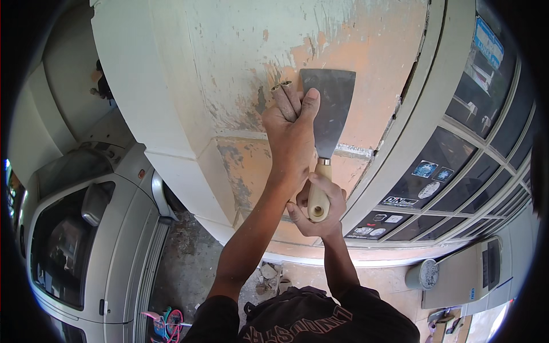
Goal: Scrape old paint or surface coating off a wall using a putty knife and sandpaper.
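A wide putty knife with a dark metal blade [332, 103] and a pale wooden handle is in front of the wall. My right hand [324, 206] grips its handle, thumb and fingers around the wood. My left hand [291, 115] is closed around rolled, brownish sandpaper tubes [288, 100], and its thumb lies over the left edge of the blade. Behind both hands stands a wall [248, 51] with pale paint, bare orange patches and grey spots. A horizontal groove crosses it behind my left wrist.
A silver car [124, 240] stands at left, beyond a pale pillar [171, 171]. Another person [103, 85] shows partly at upper left. On the right is a paned window [429, 171] with stickers. A bucket [422, 274] sits at lower right; rubble [268, 272] lies below.
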Demonstrator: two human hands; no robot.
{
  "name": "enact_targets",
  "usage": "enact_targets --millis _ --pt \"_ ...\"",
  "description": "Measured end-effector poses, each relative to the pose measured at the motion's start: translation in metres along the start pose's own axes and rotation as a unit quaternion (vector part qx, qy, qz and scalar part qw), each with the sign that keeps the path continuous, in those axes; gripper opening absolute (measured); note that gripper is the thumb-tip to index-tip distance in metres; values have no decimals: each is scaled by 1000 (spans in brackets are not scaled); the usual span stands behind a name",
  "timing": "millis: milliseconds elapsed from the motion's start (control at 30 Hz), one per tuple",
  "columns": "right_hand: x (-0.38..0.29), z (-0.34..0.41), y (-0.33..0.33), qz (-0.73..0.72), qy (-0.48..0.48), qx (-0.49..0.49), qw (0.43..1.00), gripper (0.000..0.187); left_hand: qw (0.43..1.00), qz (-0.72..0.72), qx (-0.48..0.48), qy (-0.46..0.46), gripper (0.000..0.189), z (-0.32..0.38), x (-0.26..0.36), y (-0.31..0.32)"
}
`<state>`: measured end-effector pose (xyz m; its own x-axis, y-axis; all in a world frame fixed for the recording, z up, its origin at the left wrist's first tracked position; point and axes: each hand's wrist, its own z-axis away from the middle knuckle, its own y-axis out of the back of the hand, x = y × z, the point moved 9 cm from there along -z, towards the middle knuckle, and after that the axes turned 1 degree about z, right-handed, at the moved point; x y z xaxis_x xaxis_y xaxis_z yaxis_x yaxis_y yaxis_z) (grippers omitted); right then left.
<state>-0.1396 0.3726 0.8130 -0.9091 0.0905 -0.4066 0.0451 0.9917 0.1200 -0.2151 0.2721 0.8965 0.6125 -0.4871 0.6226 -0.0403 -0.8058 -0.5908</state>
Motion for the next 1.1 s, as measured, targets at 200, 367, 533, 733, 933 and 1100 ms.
enact_targets --millis 200,367,533,733,933,1100 --pt "-46 -41 28 315 193 19 929 44 997 43 -19 62 23 -5 -14 -4" --pt "-60 -72 1 433 341 -74 831 38 996 14 -56 61 20 -14 -2 12" --pt "-59 -115 12 469 347 -111 804 42 988 2 -90 127 10 -10 -8 5" --pt "-45 -142 6 450 320 -241 798 48 974 45 -117 187 15 -13 -8 8" --pt "-44 -152 12 442 372 -240 780 41 976 -91 -100 -173 12 -21 32 28" --pt "-40 -146 13 427 366 -179 807 38 856 -282 -122 -416 21 -4 51 14"
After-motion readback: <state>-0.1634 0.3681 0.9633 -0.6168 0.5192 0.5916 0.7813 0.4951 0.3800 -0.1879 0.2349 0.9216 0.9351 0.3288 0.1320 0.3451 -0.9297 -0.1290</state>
